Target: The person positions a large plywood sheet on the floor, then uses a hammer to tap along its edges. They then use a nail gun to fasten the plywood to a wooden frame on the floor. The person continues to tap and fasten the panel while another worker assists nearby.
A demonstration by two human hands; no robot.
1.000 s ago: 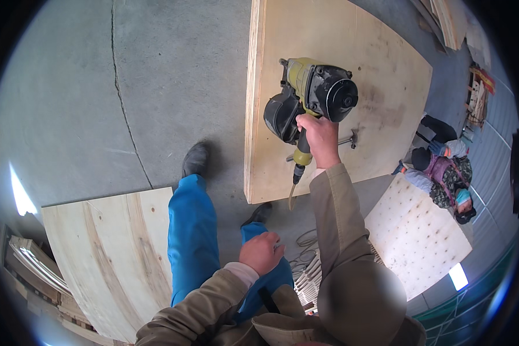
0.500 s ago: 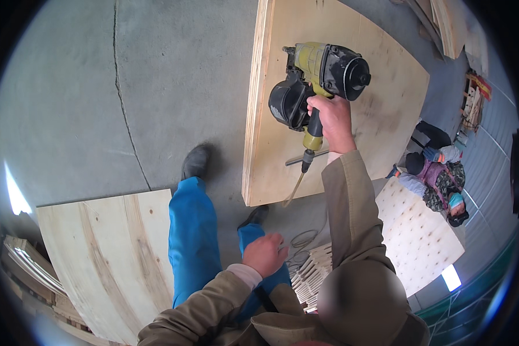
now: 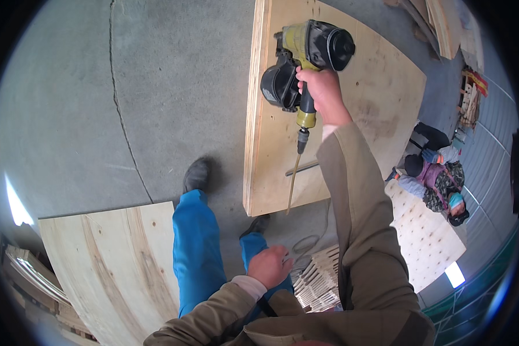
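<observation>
My right hand (image 3: 324, 92) is wrapped round the black grip of a yellow-and-black coil nail gun (image 3: 297, 43). The gun is over the far left part of a plywood stack (image 3: 380, 75); whether it touches the top sheet I cannot tell. From its handle end a thin yellowish air hose (image 3: 293, 184) runs toward me, past the stack's near edge. A narrow dark metal bar (image 3: 305, 168) lies on the top sheet, partly behind my right sleeve. Near my body, above my blue trouser leg, my left hand (image 3: 269, 267) is loosely curled, with nothing visible in it.
A pale plywood sheet (image 3: 112, 262) lies at lower left. Beyond my right arm, a person (image 3: 438, 179) in gloves bends beside a panel with dotted marks (image 3: 424, 242). Slatted wooden pieces (image 3: 319, 282) and coiled hose (image 3: 305, 245) lie by my legs. Boards (image 3: 441, 29) stand at upper right.
My right hand and the nail gun have moved slightly farther away and left. The hose now hangs straighter across the sheet. My left hand has shifted slightly right and nearer.
</observation>
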